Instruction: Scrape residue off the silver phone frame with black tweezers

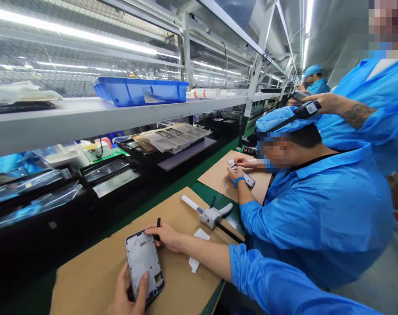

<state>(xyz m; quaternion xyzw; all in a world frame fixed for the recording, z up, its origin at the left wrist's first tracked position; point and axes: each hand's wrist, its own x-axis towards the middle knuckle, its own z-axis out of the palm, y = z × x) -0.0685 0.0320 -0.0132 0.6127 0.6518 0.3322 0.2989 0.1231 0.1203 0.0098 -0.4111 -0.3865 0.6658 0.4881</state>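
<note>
Green factory surface [172,188], part of a long assembly line under strip lights, carries a brown cardboard mat [97,271] nearest the camera. Over that mat, at bottom centre, the wearer's left hand [125,291] grasps a grey, dark-rimmed rectangular phone frame [142,258], thumb pressed across its lower face; whether it rests on the card or is held just above it cannot be told. The right hand [169,236] sits at the frame's top right corner, fingers closed on a thin black stick tool [158,224] whose visible end points away from the wearer. By the look of it, the work is at the frame's upper edge, and a move there calls for a firm left-hand hold and a light, exact touch. Small white paper scraps [195,264] lie just beside the right forearm, close enough to be brushed. Beyond them, a white and grey dispensing gun [210,215] with a long white nozzle lies at the mat's far edge. Further along, a co-worker in a blue smock and cap [317,210] bends over a second cardboard mat [215,175], both hands on a small device. Behind, another person's arm holds a black handheld scanner [305,109]. To the left, grey moulded trays [176,136] sit under a white shelf [87,116] carrying a blue plastic bin [140,91].
</note>
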